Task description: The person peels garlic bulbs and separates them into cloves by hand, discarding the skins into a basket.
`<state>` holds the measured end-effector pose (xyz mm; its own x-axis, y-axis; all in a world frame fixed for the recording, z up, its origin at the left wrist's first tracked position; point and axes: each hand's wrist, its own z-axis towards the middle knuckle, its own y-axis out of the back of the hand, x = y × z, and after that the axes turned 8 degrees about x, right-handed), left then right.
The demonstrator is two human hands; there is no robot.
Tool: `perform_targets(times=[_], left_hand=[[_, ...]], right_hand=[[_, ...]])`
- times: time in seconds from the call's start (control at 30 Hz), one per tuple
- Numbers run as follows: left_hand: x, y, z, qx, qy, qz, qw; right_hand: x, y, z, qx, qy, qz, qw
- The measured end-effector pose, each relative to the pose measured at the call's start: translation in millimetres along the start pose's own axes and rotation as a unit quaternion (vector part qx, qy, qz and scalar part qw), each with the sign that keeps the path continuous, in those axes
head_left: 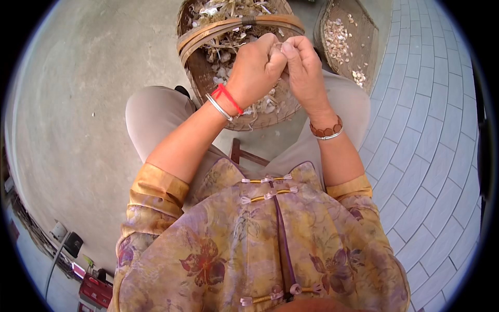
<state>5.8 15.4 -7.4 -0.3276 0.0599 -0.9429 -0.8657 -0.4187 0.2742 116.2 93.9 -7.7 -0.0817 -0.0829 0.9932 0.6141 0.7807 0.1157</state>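
My left hand (260, 67) and my right hand (303, 65) meet over the basket, fingers closed in a pinch. Between their fingertips shows a sliver of a pale garlic clove (279, 46), mostly hidden by the fingers. Beneath is a woven basket (200, 78) with a bent bamboo handle (208, 37). Dry garlic skins (218, 54) and scraps fill its far part, with more pale skins lying near its front. Garlic cloves (337, 39) lie in a second woven tray (358, 49), beyond my right hand.
My knees flank the basket. A wooden stool bar (249, 157) shows between my legs. Grey concrete floor (83, 104) lies to the left, pale blue tiles (421, 119) to the right. A red box (96, 288) and a grey pole (54, 260) stand at lower left.
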Motion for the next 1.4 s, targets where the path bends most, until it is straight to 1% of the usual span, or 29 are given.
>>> perform_targets(times=[0.03,0.07,0.1,0.13,0.2,0.23,0.3,0.33,0.4,0.43,0.5,0.53,0.63,0.7,0.73,0.8,0.83,0.9,0.93,0.97,1.0,1.03,1.1,1.13,1.2,1.23,1.3,1.33,1.4], left_hand=[[2.5,-0.3,0.8,0.0,0.0,0.0,1.0],[4.8,-0.8,1.6,0.013,0.053,-0.099,0.994],[0.4,0.8,3.2,0.027,0.105,-0.197,0.974],[-4.3,3.0,3.3,0.027,0.104,-0.197,0.974],[-13.0,11.1,3.2,0.063,0.202,-0.367,0.906],[-11.4,12.7,3.2,0.064,0.202,-0.367,0.906],[-7.6,15.2,3.6,0.096,0.218,-0.395,0.887],[-6.9,16.3,3.6,0.096,0.219,-0.394,0.887],[-7.0,17.6,3.6,0.102,0.264,-0.408,0.868],[-4.4,17.0,3.8,0.102,0.265,-0.408,0.868],[0.7,16.1,3.8,0.102,0.233,-0.499,0.828],[0.6,16.8,2.9,0.102,0.235,-0.498,0.828],[-0.6,16.9,1.5,0.101,0.236,-0.52,0.815],[0.2,14.6,0.8,0.083,0.25,-0.521,0.812],[0.5,15.2,0.6,0.083,0.25,-0.522,0.812],[1.7,17.1,0.4,0.104,0.273,-0.512,0.808],[2.5,16.3,1.0,0.104,0.274,-0.512,0.808],[5.0,13.6,2.1,0.112,0.263,-0.492,0.822],[6.8,14.1,1.3,0.112,0.264,-0.491,0.822],[9.1,15.2,-0.2,0.138,0.236,-0.447,0.852],[7.9,16.4,-0.7,0.165,0.207,-0.401,0.877],[6.1,15.5,-1.2,0.165,0.208,-0.401,0.877],[-0.5,12.1,-1.4,0.114,0.215,-0.326,0.914],[-2.8,11.9,-1.2,0.114,0.215,-0.326,0.914],[-5.4,12.0,-1.0,0.094,0.199,-0.298,0.929],[-4.1,12.6,-0.5,0.094,0.199,-0.298,0.929],[0.5,14.9,1.2,0.072,0.23,-0.374,0.896],[2.1,15.6,1.3,0.071,0.23,-0.374,0.896],[3.8,16.9,1.0,0.091,0.223,-0.418,0.876]], right_hand=[[2.7,-0.2,-0.7,0.0,0.0,0.0,1.0],[5.9,0.2,-1.3,0.012,-0.044,0.123,0.991],[8.7,1.2,-1.1,0.024,-0.087,0.244,0.966],[11.8,3.3,-0.3,0.024,-0.086,0.244,0.966],[15.0,8.3,2.9,0.033,-0.079,0.344,0.935],[13.8,11.0,4.1,0.033,-0.079,0.344,0.935],[10.7,15.3,6.4,0.041,-0.098,0.399,0.911],[10.0,15.6,7.1,0.041,-0.099,0.399,0.911],[9.7,16.1,7.8,0.027,-0.125,0.427,0.895],[9.2,16.6,7.9,0.027,-0.126,0.427,0.895],[7.6,17.7,7.8,0.012,-0.131,0.434,0.891],[5.6,19.0,7.6,0.012,-0.132,0.436,0.89],[3.8,20.2,7.1,0.006,-0.119,0.429,0.895],[6.9,19.2,6.3,-0.012,-0.113,0.335,0.935],[5.6,19.5,5.8,-0.012,-0.114,0.335,0.935],[7.6,17.4,5.6,0.01,-0.081,0.258,0.963],[12.4,13.7,4.0,0.01,-0.081,0.259,0.962],[24.3,4.5,-1.0,0.02,-0.046,0.061,0.997],[21.1,5.3,-1.2,0.02,-0.046,0.061,0.997],[15.5,7.3,-1.3,0.031,-0.048,-0.046,0.997],[14.8,7.1,-1.0,0.041,-0.049,-0.153,0.986],[15.4,6.6,-1.6,0.041,-0.05,-0.153,0.986],[19.2,4.7,-2.3,0.022,-0.076,-0.065,0.995],[18.8,4.2,-2.3,0.023,-0.076,-0.064,0.995],[17.0,3.6,-2.2,0.037,-0.046,0.052,0.997],[14.8,4.2,-2.3,0.037,-0.046,0.052,0.997],[8.3,6.2,-2.3,0.056,-0.005,0.031,0.998],[5.9,6.4,-2.1,0.057,-0.005,0.031,0.998],[3.5,6.1,-1.7,0.044,0.014,-0.019,0.999]])
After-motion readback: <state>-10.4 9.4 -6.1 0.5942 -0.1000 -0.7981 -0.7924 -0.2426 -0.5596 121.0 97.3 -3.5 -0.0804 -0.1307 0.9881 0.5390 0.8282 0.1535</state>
